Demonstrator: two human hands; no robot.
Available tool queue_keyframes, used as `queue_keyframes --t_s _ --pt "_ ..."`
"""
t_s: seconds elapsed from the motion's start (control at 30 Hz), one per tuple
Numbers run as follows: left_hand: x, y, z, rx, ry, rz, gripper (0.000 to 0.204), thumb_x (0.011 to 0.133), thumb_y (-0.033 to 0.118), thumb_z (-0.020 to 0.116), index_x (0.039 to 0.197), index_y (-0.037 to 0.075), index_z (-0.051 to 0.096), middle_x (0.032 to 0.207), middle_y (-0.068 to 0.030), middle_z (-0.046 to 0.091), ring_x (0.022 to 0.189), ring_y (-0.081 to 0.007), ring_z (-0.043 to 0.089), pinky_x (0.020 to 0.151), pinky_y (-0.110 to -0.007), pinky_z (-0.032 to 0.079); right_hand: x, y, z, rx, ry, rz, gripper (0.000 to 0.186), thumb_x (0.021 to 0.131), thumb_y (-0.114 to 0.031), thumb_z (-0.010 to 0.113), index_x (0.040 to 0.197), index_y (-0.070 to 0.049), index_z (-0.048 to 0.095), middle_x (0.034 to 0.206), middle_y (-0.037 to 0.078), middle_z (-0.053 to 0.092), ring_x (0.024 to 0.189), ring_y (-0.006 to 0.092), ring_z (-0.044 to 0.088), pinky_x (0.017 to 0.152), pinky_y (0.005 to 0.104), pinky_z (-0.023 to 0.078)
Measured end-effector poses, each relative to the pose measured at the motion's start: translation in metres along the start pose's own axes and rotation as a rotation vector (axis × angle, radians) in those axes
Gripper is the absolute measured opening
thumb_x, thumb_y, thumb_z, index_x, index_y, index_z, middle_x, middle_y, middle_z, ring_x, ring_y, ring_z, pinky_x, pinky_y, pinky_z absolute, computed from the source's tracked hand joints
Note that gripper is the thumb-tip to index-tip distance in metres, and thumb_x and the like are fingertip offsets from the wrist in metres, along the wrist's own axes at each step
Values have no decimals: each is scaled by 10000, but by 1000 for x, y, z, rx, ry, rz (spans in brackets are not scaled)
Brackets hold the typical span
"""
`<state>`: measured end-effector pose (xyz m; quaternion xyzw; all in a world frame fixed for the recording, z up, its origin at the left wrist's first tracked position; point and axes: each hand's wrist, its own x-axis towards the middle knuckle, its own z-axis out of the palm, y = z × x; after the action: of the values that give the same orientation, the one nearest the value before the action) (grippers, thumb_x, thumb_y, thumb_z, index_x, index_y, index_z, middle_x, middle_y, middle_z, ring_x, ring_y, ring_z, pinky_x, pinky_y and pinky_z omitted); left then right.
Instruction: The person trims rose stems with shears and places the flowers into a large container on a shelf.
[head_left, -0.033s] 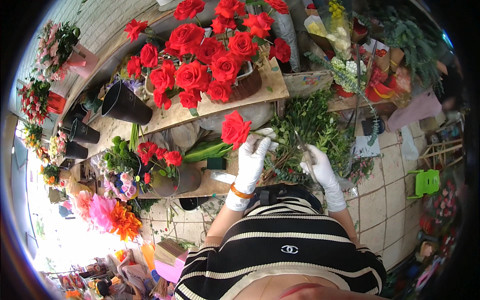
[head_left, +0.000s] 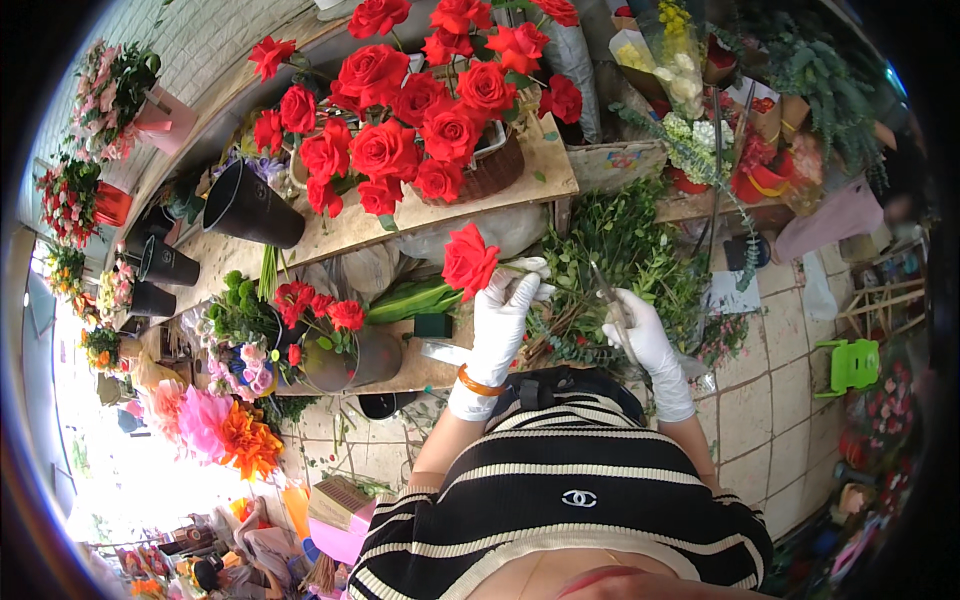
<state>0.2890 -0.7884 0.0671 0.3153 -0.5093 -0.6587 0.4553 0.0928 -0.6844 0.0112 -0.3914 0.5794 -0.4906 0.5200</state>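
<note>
A single red rose [head_left: 469, 262] is pinched by its stem in my white-gloved left hand [head_left: 503, 312], its bloom tipped to the left of the fingers. In my gloved right hand [head_left: 640, 332] is a slim pair of metal shears [head_left: 608, 292], blades pointing up and away from me; whether they are apart is hard to make out. A gap separates the shears from the rose. Behind and between both hands spreads a heap of cut green foliage [head_left: 630, 235]. Most of the rose's stem is hidden by the glove or lost against the leaves.
Beyond my hands, a wicker basket [head_left: 490, 172] full of red roses [head_left: 385, 150] stands on a wooden shelf [head_left: 545, 172]. A black bucket [head_left: 252, 207] leans to its left. Lower left, a dark bucket [head_left: 360, 362] holds smaller red flowers. A green stool [head_left: 852, 366] is at right.
My left hand and the rose have shifted very slightly to the left. The right hand with the shears looks almost unmoved.
</note>
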Motion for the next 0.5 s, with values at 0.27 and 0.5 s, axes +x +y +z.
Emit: queue_keyframes --t_s 0.27,0.5 --pt "6 13 -22 194 -254 -183 182 871 93 607 1031 8 609 933 -74 651 802 -118 615 729 -252 499 1 -10 -10 -28 -155 85 461 785 6 579 1226 38 447 737 14 545 595 79 517 512 210 419" --pt "17 27 -31 176 -344 -239 189 874 133 614 1014 7 628 922 -69 655 814 -118 617 750 -259 504 10 -19 -10 -19 -199 93 476 772 19 610 1220 36 452 777 4 532 597 64 511 517 208 430"
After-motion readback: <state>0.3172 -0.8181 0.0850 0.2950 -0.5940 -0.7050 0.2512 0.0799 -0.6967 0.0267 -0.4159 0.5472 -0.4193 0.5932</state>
